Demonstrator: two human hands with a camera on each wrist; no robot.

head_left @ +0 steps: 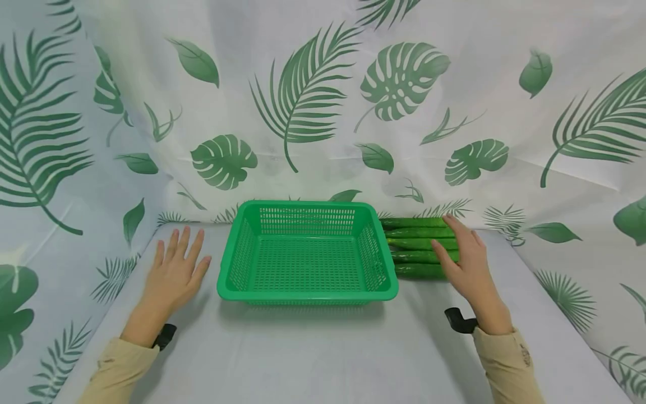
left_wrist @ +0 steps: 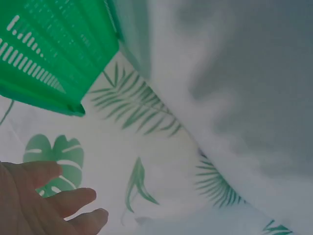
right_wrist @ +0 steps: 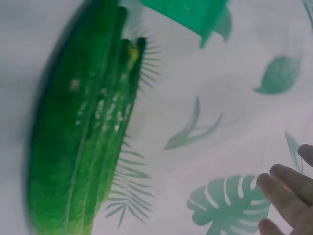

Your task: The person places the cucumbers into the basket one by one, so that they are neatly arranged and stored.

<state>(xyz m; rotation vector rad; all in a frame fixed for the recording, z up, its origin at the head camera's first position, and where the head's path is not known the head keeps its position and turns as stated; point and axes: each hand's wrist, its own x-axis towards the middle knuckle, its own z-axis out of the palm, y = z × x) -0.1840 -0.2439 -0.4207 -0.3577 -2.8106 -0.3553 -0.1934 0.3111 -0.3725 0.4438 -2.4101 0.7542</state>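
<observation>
A green plastic basket (head_left: 308, 295) with slotted walls stands upright on the table, its inside bare. Several long green cucumbers (head_left: 424, 256) lie side by side to its right; the basket hides their left ends in the head view. My right hand (head_left: 469, 268) hovers over the cucumbers' right ends, fingers spread and holding nothing. Left of the basket, my left hand (head_left: 174, 275) is stretched out with its fingers apart, touching no object. The right wrist view shows the cucumbers (right_wrist: 83, 127) close up, with the right hand (right_wrist: 291, 196) at the lower right corner.
A white table (head_left: 323, 353) carries everything. Behind it and at both sides hangs a white cloth (head_left: 323, 168) printed with green leaves. Black wrist bands (head_left: 460, 321) sit at the cuffs of the beige sleeves (head_left: 507, 359).
</observation>
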